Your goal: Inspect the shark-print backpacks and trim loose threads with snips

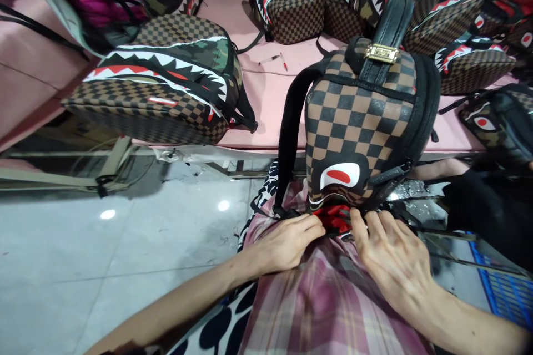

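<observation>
A brown checkered backpack (358, 116) with a shark-eye print, black straps and a gold clasp stands upright against my lap, leaning on the edge of the pink table (266, 94). My left hand (287, 241) pinches the red lower edge of the backpack, fingers closed on it. My right hand (395, 258) presses on the same bottom edge from the right, fingers curled over the fabric. A pink plaid cloth (328, 299) covers my lap beneath both hands.
Several more shark-print checkered backpacks lie on the pink table, one large one (162, 89) at the left and others along the back. Two pens (275, 59) lie on the table. Grey tiled floor (125, 244) spreads to the left. Another person's dark sleeve (483, 205) shows at the right.
</observation>
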Motion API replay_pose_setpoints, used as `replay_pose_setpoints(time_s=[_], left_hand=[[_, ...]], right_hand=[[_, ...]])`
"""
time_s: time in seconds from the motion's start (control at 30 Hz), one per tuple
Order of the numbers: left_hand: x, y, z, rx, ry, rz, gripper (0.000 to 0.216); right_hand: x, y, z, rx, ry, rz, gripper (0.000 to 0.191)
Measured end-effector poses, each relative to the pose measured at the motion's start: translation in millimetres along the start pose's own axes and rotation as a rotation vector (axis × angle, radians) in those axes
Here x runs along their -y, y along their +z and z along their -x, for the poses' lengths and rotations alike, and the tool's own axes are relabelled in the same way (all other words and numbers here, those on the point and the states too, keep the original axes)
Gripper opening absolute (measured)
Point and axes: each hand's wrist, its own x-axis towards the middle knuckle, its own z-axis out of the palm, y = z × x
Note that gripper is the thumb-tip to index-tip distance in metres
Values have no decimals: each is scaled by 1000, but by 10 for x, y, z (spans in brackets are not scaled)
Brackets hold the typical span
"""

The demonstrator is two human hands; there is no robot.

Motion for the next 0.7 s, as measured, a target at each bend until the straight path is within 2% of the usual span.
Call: replay_pose_setpoints(time_s=[0.17, 0.4, 0.6, 0.7], left_hand=[[-12, 56, 27, 83, -49, -121, 31], [-44, 25, 44, 219, -43, -278, 23], [-105, -47, 29, 232, -71, -236, 25], [-88, -18, 48, 195, -64, -198, 28]], right_hand=[[73, -25, 26, 43, -8, -49, 24], [179, 127, -108, 81, -69, -60, 20], [258, 180, -222, 189, -68, -138, 19], [267, 182, -272, 277, -55, -174, 18]])
